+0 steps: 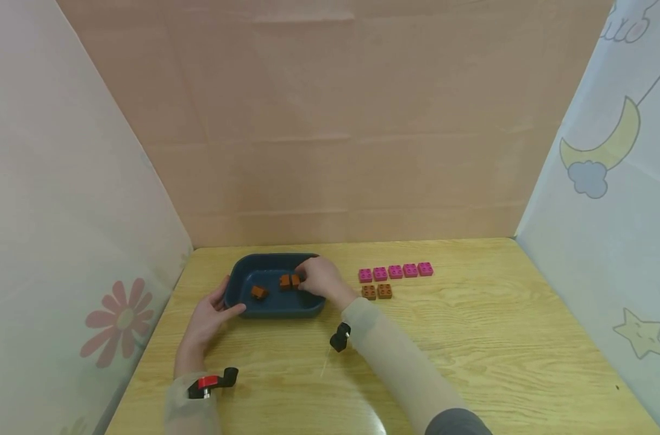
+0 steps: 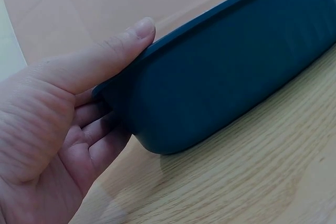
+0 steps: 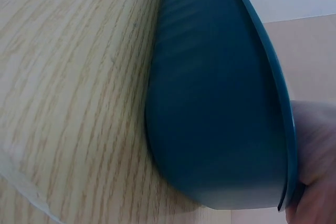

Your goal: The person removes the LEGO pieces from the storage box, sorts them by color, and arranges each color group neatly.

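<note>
A dark blue plastic basin (image 1: pixel 275 313) stands on the table with a few orange-brown toy building bricks inside. My left hand (image 1: pixel 206 320) grips its left end, the thumb on the rim and the fingers around the outside, as the left wrist view shows. Reaching over the right rim, my right hand (image 1: pixel 323 279) has its thumb and fingertips at the rightmost orange-brown brick (image 1: pixel 295 281) and appears to pinch it. A second brick (image 1: pixel 284 282) lies right beside that one, and a third brick (image 1: pixel 259 292) sits apart toward the left. The right wrist view hides the fingertips behind the basin wall (image 3: pixel 220 93).
Right of the basin, several pink bricks (image 1: pixel 395 272) form a row on the wooden table (image 1: pixel 471 338). In front of them are two orange-brown bricks (image 1: pixel 376 292) side by side. A brown backdrop (image 1: pixel 351 151) rises behind, with pale printed sheets at both sides.
</note>
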Available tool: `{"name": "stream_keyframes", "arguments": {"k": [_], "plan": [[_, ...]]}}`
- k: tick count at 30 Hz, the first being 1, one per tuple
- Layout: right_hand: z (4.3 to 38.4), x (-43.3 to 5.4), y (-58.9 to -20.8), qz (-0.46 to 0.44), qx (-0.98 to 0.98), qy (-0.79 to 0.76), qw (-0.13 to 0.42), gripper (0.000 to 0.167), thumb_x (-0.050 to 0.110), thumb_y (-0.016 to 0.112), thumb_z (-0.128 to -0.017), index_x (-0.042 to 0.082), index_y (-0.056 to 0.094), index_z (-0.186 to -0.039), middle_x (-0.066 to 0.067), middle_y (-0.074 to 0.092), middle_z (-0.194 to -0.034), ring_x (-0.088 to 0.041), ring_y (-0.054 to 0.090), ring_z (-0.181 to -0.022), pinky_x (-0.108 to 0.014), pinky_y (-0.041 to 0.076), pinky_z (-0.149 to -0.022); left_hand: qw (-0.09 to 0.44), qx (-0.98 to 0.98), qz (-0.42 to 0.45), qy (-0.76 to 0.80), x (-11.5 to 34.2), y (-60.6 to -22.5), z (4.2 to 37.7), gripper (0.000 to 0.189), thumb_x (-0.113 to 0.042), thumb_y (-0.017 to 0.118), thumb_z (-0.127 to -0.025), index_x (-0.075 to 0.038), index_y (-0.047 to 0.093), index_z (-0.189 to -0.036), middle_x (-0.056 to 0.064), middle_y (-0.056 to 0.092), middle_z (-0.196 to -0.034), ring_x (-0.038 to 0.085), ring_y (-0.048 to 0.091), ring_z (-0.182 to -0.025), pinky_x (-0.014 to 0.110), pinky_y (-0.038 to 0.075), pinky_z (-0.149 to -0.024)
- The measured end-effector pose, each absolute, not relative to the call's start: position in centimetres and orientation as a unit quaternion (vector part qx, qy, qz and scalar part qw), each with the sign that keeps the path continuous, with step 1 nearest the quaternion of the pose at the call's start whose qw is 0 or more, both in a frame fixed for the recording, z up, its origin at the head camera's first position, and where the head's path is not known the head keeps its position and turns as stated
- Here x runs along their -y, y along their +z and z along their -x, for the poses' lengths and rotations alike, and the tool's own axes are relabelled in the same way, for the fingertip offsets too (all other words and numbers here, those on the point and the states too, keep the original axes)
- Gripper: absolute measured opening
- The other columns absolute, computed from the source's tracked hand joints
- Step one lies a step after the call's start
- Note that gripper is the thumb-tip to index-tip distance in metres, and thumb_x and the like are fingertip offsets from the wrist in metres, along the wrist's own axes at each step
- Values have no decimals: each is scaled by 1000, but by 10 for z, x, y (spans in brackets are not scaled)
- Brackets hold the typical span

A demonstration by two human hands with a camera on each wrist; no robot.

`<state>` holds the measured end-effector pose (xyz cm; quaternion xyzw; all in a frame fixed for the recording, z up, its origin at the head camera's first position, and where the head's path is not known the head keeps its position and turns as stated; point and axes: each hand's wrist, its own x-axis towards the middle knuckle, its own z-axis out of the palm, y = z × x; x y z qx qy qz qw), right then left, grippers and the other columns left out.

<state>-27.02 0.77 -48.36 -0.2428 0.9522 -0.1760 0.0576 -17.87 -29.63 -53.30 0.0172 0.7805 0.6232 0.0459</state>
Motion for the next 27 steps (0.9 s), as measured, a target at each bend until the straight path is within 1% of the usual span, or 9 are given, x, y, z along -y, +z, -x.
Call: {"name": "stream_keyframes", "arguments": {"k": [3, 6, 8, 13, 16, 20, 27], "plan": [[270, -6, -484, 242, -954, -166, 55, 36, 24, 86, -93, 15, 80, -128, 1, 79, -118, -21, 72, -110, -39, 58, -97, 46, -781, -17, 623, 296, -532, 178, 95, -16, 83, -97, -8, 23, -170, 7, 17, -177, 37, 25, -158, 8, 41, -102], [269, -5, -485, 245, -955, -158, 51, 32, 24, 86, -93, 16, 82, -124, 3, 80, -113, -20, 72, -106, -38, 59, -94, 47, -782, -17, 621, 296, -532, 178, 95, -16, 82, -97, -9, 23, -171, 7, 17, -177, 37, 26, -158, 8, 41, -102], [268, -5, -485, 244, -955, -158, 54, 32, 26, 86, -94, 17, 81, -125, 4, 79, -113, -19, 72, -104, -38, 59, -93, 50, -786, -16, 616, 296, -532, 178, 95, -17, 82, -98, -10, 22, -171, 8, 16, -177, 38, 26, -158, 8, 42, -101], [268, -6, -486, 240, -954, -168, 61, 35, 28, 85, -95, 19, 80, -128, 5, 78, -119, -17, 72, -106, -37, 59, -92, 57, -790, -16, 610, 297, -533, 178, 97, -19, 82, -98, -11, 19, -172, 11, 14, -177, 40, 27, -158, 6, 43, -98], [268, -7, -486, 242, -952, -177, 61, 34, 29, 84, -95, 19, 80, -128, 4, 78, -120, -17, 72, -107, -37, 59, -94, 57, -788, -16, 612, 297, -533, 178, 97, -18, 82, -98, -12, 19, -172, 11, 14, -177, 40, 27, -158, 6, 44, -98], [268, -8, -484, 247, -947, -195, 61, 33, 29, 84, -95, 18, 80, -125, 3, 78, -119, -17, 71, -107, -37, 59, -94, 58, -789, -12, 612, 296, -532, 178, 97, -19, 82, -98, -14, 20, -172, 11, 15, -177, 39, 28, -157, 6, 44, -97], [267, -13, -478, 253, -933, -242, 79, 32, 28, 83, -96, 17, 76, -125, 0, 75, -121, -18, 69, -109, -39, 57, -97, 57, -787, -10, 615, 295, -531, 176, 97, -19, 82, -98, -14, 20, -172, 13, 15, -177, 39, 30, -156, 6, 45, -94]]}}
